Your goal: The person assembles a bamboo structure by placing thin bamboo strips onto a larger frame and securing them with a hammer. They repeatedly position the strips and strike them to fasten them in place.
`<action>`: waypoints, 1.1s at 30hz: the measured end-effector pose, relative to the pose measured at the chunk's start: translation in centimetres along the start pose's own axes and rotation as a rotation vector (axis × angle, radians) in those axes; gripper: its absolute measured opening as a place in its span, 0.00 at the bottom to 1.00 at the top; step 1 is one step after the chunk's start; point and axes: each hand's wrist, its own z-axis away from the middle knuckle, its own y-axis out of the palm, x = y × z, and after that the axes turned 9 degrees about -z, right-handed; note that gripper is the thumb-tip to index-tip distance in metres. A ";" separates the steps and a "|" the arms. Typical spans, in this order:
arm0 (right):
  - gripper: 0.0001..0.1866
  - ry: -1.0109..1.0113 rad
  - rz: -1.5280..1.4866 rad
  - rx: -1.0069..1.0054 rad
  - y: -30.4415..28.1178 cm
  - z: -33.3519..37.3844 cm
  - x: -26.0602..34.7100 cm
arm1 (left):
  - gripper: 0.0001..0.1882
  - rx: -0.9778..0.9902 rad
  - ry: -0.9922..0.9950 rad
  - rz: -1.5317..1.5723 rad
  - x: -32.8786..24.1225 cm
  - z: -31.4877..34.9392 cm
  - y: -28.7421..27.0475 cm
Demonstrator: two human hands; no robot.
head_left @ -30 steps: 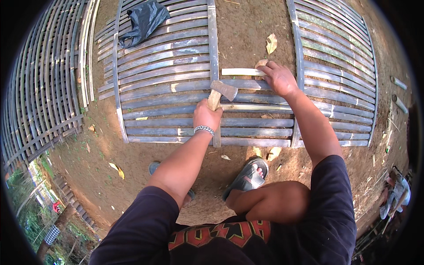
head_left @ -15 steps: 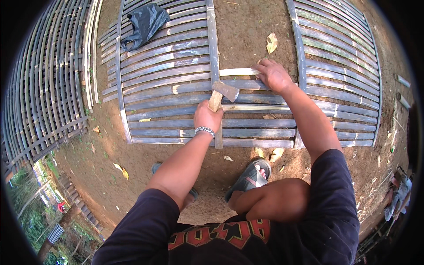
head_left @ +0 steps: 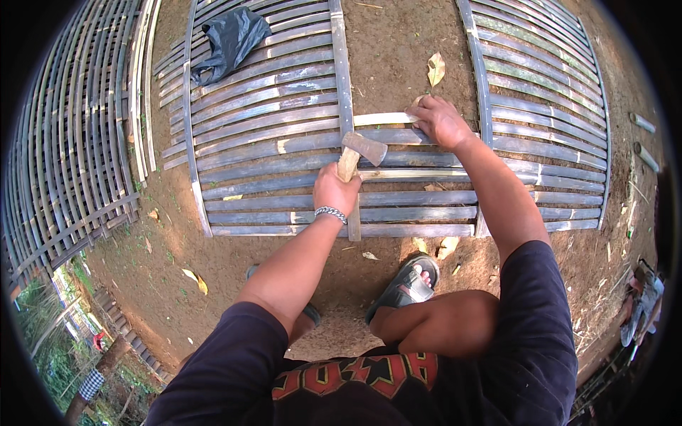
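Brown soil (head_left: 398, 50), hatchet (head_left: 362, 148) clasped in left hand (head_left: 334, 190), pale strip (head_left: 382, 119) pinched by right hand (head_left: 445, 125)

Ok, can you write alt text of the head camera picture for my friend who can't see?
A person's left-hand grip holds a hatchet, and the right-hand grip touches the end of a pale strip at a slatted bamboo frame. A dark plastic bag lies on the frame, upper left.
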 end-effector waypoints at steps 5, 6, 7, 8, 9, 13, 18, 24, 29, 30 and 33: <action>0.18 0.026 -0.002 0.022 1.1 -0.5 0.3 | 0.19 -0.006 0.015 0.010 0.2 0.0 -0.1; 0.18 0.020 -0.006 0.010 1.2 -0.5 0.4 | 0.19 -0.006 0.017 0.006 0.1 0.0 -0.2; 0.19 0.015 -0.011 -0.002 1.3 -0.6 0.5 | 0.19 0.001 0.010 0.002 0.0 0.0 -0.2; 0.19 0.009 -0.015 -0.014 1.3 -0.7 0.5 | 0.19 0.008 0.003 -0.001 -0.1 0.0 -0.3; 0.19 0.014 -0.015 -0.010 1.4 -0.7 0.6 | 0.19 0.015 -0.004 -0.004 -0.1 0.0 -0.3; 0.19 0.006 -0.007 -0.019 1.1 -0.9 0.7 | 0.20 0.022 -0.009 0.019 0.0 0.0 -0.3; 0.18 -0.005 0.058 -0.114 0.3 -0.8 3.0 | 0.19 -0.024 0.065 0.043 1.2 0.6 -0.8; 0.15 0.105 -0.592 -0.115 4.0 5.4 12.8 | 0.18 0.176 -0.074 0.706 1.7 3.5 -0.9; 0.27 0.335 -0.965 0.193 6.5 10.9 20.2 | 0.20 0.331 -0.100 1.149 -0.5 3.8 0.7; 0.26 0.419 -0.939 0.186 7.0 11.5 20.3 | 0.20 0.351 -0.080 1.116 -1.4 3.9 0.6; 0.25 0.622 -0.863 0.124 7.0 12.4 20.5 | 0.26 0.413 0.112 0.923 -1.4 3.3 0.5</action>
